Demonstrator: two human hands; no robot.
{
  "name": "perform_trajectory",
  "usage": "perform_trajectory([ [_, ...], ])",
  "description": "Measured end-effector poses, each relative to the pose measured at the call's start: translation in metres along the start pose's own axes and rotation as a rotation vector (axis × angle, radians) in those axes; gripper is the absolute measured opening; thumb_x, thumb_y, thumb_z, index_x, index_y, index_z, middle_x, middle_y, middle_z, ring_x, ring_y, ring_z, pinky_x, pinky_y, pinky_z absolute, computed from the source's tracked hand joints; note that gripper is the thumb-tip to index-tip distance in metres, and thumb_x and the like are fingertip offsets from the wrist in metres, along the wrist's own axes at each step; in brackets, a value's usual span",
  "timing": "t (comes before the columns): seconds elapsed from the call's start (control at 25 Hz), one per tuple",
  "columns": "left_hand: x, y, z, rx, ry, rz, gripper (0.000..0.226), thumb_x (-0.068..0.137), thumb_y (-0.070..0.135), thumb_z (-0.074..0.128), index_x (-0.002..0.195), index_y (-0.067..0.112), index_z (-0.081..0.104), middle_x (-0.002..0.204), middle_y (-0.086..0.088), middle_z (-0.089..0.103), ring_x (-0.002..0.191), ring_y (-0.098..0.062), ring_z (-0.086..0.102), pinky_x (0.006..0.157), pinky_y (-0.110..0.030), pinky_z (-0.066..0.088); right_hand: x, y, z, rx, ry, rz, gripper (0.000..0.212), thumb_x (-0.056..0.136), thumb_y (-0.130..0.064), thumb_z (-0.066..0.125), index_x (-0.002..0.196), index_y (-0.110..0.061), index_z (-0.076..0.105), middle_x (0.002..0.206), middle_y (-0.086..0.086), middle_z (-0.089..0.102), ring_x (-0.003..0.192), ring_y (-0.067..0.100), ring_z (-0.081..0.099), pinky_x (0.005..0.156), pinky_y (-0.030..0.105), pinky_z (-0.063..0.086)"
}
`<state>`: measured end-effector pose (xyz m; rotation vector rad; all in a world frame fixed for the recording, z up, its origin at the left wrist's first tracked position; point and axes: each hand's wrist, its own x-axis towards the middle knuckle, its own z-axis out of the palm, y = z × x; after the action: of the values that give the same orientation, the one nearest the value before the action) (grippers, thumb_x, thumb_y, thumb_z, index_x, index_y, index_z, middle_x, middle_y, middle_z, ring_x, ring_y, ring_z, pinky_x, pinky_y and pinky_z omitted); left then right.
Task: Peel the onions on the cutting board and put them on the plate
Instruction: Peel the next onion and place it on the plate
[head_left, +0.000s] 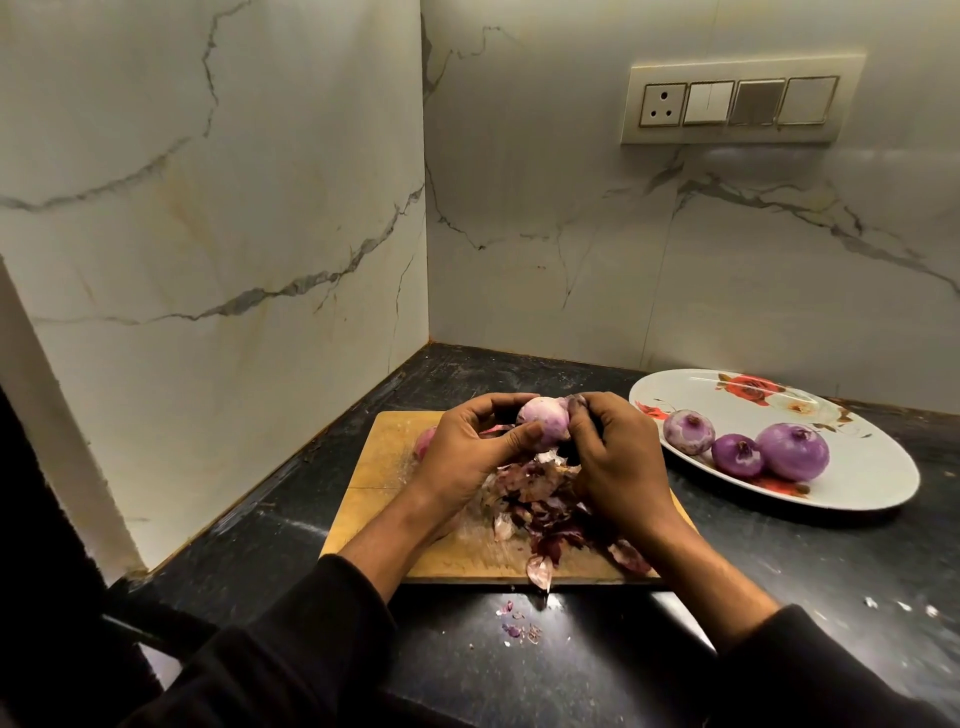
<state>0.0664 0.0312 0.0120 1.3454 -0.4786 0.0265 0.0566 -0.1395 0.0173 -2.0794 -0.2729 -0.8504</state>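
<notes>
In the head view, both hands are raised just above the far half of a wooden cutting board (384, 457), sharing one pale, partly peeled onion (543, 423) between them. The left hand (467, 447) curls round the onion's left and lower side, thumb laid across its front; the right hand (613, 447) has its fingertips pinched at the onion's upper right edge, where a dark scrap of skin shows. The onion is nearly round, so its long axis is hard to read, and its root and stem ends are hidden by the fingers; which way it points I cannot tell. Under the wrists a heap of dry purple peels (540, 504) covers the middle and near right part of the board, with one curled piece (540, 569) hanging over the near edge and small flakes (517, 623) on the black counter (779, 561) in front. Behind the left hand, at the board's far left, a sliver of another reddish onion (425, 441) peeks out, mostly hidden. To the right, just beside the board, lies an oval white plate (857, 467) with red flower prints, its long axis running from far left to near right. On it three peeled onions sit close together in a row: a pale mottled one (688, 431), a small purple one (737, 454) and a larger purple one (792, 449), their cut tops facing up toward the camera. A switch panel (737, 101) is on the marble wall behind.
</notes>
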Motion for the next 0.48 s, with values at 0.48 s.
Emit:
perform_trajectory([
  [0.48,0.002,0.001,0.003,-0.142,0.016,-0.050,0.041,0.088,0.019,0.065,0.127,0.005,0.065,0.121,-0.010,0.071,0.112,-0.030,0.069,0.085,-0.034,0.061,-0.005,-0.009,-0.001,0.125,-0.091,0.052,0.033,0.104,-0.030,0.048,0.080,-0.022,0.069,0.072,-0.004,0.069,0.064,0.010,0.066,0.056,0.027,0.052],
])
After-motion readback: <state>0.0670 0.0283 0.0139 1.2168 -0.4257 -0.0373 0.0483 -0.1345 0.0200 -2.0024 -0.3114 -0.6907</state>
